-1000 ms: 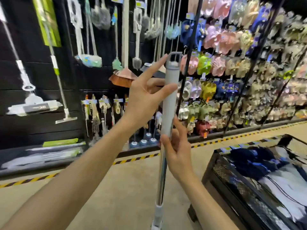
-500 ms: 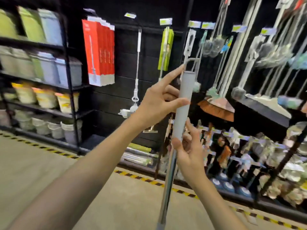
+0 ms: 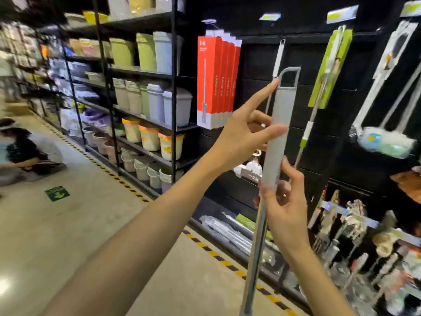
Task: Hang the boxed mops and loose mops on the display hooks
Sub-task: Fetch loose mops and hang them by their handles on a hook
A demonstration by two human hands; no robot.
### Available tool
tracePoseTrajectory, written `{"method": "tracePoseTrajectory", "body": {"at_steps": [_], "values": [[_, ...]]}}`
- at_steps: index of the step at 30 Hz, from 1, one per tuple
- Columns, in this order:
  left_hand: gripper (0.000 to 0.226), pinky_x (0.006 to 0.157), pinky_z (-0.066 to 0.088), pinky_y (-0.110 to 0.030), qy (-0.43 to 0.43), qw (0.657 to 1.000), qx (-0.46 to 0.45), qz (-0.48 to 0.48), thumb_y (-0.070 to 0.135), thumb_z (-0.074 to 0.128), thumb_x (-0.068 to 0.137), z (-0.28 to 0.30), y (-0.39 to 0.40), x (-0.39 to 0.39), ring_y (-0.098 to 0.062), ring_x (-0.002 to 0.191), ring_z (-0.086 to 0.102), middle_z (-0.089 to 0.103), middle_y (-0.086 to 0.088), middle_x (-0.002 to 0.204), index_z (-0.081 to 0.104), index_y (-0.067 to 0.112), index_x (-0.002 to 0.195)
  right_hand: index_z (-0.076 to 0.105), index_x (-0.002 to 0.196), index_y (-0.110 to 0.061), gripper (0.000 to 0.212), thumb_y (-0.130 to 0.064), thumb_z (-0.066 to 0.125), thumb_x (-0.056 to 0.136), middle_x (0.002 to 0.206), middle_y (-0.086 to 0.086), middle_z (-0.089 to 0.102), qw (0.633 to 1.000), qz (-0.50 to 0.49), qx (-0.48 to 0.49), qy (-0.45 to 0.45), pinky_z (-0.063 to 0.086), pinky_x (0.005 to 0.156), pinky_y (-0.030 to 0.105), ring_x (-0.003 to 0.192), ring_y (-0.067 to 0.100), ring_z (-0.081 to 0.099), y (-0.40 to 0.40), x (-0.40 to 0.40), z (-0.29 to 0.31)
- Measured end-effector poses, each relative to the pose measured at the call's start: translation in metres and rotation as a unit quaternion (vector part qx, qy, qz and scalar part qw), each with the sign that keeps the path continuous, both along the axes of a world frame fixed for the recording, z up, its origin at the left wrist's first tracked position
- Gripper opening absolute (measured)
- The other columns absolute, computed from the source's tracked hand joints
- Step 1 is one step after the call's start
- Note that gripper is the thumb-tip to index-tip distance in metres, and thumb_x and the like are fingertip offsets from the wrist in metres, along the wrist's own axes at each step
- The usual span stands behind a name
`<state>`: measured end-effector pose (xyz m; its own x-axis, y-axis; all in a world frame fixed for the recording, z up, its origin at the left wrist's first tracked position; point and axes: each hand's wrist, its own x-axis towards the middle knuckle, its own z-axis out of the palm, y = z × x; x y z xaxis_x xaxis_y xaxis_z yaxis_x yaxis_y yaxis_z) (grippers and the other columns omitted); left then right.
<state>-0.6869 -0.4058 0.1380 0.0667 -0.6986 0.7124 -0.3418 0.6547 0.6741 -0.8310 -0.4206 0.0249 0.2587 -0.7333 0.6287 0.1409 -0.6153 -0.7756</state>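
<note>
The left hand (image 3: pixel 241 133) pinches the grey mop handle (image 3: pixel 276 133) near its hanging loop, forefinger stretched up beside it; the right hand (image 3: pixel 283 201) grips the handle lower down; red boxed mops (image 3: pixel 216 80) hang on the dark wall behind.

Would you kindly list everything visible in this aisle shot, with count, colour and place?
mop handle: one, grey, upright at centre, hanging loop on top
boxed mops: about four, red and white, hanging on the black wall
hung mop: one, white-handled, behind the loop
green-sleeved mop: one, hanging at right
bins and buckets: many, pastel, on black shelving at left
crouching person: one, far left on the floor
left hand: grips the handle's upper part
right hand: grips it lower down
</note>
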Motion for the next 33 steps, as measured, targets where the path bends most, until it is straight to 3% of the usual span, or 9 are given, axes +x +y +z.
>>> {"method": "tracePoseTrajectory", "body": {"at_steps": [4,8,11,14,19,22,26,33], "values": [[0.084,0.080,0.066,-0.035,-0.005,0.999,-0.017,0.033,0.010,0.072,0.098,0.001,-0.043,0.038,-0.022,0.102,0.074,0.069,-0.010,0.119,0.024,0.021,0.166,0.039,0.139,-0.052,0.058,-0.017,0.063,0.100,0.110,-0.017,0.061,1.000,0.017,0.004,0.016,0.064,0.078,0.037,0.092,0.018,0.070,-0.052,0.038,0.001],[0.082,0.079,0.066,-0.032,0.003,0.999,-0.027,0.046,0.008,0.072,0.098,-0.001,-0.092,0.078,-0.021,0.102,0.073,0.068,-0.011,0.123,0.025,0.018,0.165,0.037,0.143,-0.048,0.061,-0.017,0.066,0.099,0.112,-0.019,0.059,0.999,0.016,0.005,0.028,0.065,0.079,0.038,0.093,0.018,0.071,-0.107,0.081,-0.001],[0.081,0.081,0.066,-0.035,0.004,0.998,-0.038,0.049,0.009,0.072,0.098,-0.001,-0.137,0.110,-0.024,0.103,0.073,0.065,-0.013,0.131,0.026,0.018,0.165,0.036,0.144,-0.046,0.062,-0.016,0.066,0.099,0.114,-0.018,0.061,0.999,0.011,-0.004,0.030,0.065,0.078,0.037,0.092,0.019,0.071,-0.153,0.113,0.001],[0.080,0.083,0.066,-0.039,-0.002,0.998,-0.050,0.043,0.011,0.072,0.098,0.005,-0.186,0.142,-0.025,0.104,0.073,0.064,-0.012,0.137,0.027,0.019,0.164,0.039,0.139,-0.050,0.060,-0.014,0.065,0.099,0.105,-0.031,0.063,0.999,0.013,-0.014,0.027,0.065,0.076,0.033,0.094,0.018,0.072,-0.199,0.144,0.007],[0.081,0.080,0.067,-0.048,-0.012,0.999,-0.049,0.018,0.018,0.074,0.096,0.026,-0.273,0.190,-0.027,0.104,0.073,0.067,-0.012,0.131,0.029,0.030,0.163,0.041,0.134,-0.061,0.062,-0.016,0.066,0.098,0.115,-0.006,0.065,1.000,-0.008,-0.016,0.004,0.065,0.076,0.037,0.093,0.023,0.072,-0.274,0.190,0.027],[0.077,0.081,0.067,-0.047,-0.015,0.998,-0.060,0.000,0.018,0.074,0.097,0.038,-0.317,0.211,-0.025,0.102,0.073,0.069,-0.008,0.120,0.029,0.040,0.157,0.040,0.132,-0.062,0.064,-0.016,0.067,0.098,0.105,-0.014,0.067,0.999,-0.022,-0.027,-0.001,0.064,0.073,0.032,0.091,0.023,0.072,-0.316,0.211,0.039],[0.079,0.079,0.067,-0.042,-0.021,0.998,-0.060,-0.018,0.020,0.074,0.097,0.050,-0.376,0.236,-0.021,0.103,0.072,0.069,-0.005,0.120,0.031,0.039,0.160,0.042,0.136,-0.056,0.062,-0.012,0.066,0.099,0.102,-0.026,0.066,0.999,-0.026,-0.020,-0.013,0.063,0.072,0.029,0.096,0.019,0.072,-0.369,0.238,0.048],[0.078,0.069,0.062,-0.026,-0.021,0.996,-0.067,-0.054,0.020,0.073,0.098,0.070,-0.473,0.272,-0.013,0.097,0.072,0.068,-0.005,0.109,0.031,0.039,0.161,0.043,0.138,-0.050,0.059,-0.010,0.065,0.100,0.102,-0.022,0.068,0.999,-0.034,-0.023,-0.018,0.065,0.077,0.039,0.094,0.028,0.070,-0.467,0.275,0.068]]}}
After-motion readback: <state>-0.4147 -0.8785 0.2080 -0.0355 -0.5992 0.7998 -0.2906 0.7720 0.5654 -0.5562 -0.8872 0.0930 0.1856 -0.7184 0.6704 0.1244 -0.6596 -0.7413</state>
